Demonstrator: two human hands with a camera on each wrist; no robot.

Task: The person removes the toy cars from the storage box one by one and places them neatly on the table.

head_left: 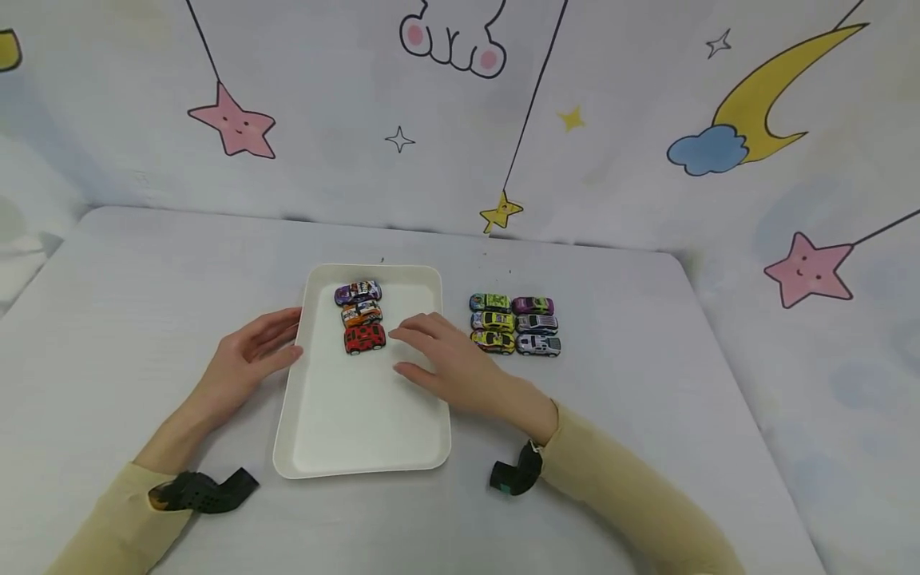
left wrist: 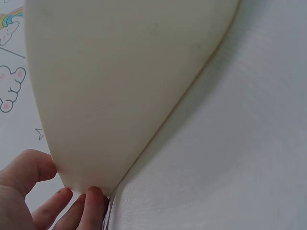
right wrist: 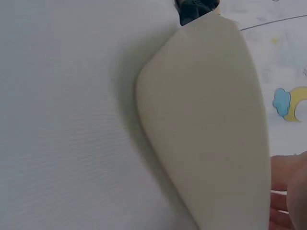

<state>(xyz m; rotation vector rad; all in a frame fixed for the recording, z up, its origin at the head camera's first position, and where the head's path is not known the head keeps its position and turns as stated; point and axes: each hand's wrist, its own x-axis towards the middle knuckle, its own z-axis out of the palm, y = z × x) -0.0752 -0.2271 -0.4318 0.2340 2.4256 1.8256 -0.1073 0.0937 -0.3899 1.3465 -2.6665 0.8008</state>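
A white tray [head_left: 366, 419] lies on the table, and its outer wall [left wrist: 115, 86] fills much of the left wrist view. My left hand [head_left: 247, 359] rests against its left side, thumb and fingertips touching the wall and rim. Inside the tray, three toy cars stand in a column: a purple-and-white car [head_left: 358, 292], an orange-and-white car [head_left: 362, 313] and a red car with dark spots [head_left: 364, 339]. Over the tray's right side reaches my right hand [head_left: 456, 363], holding nothing. Its loosely bent fingertips are just right of the red car.
Right of the tray, several toy cars form two columns: a green car [head_left: 490, 303] and yellow cars [head_left: 493, 321] on the left, a purple car [head_left: 533, 306] and silver-white cars [head_left: 538, 345] on the right. A cartoon-printed cloth [head_left: 323, 184] hangs behind the table.
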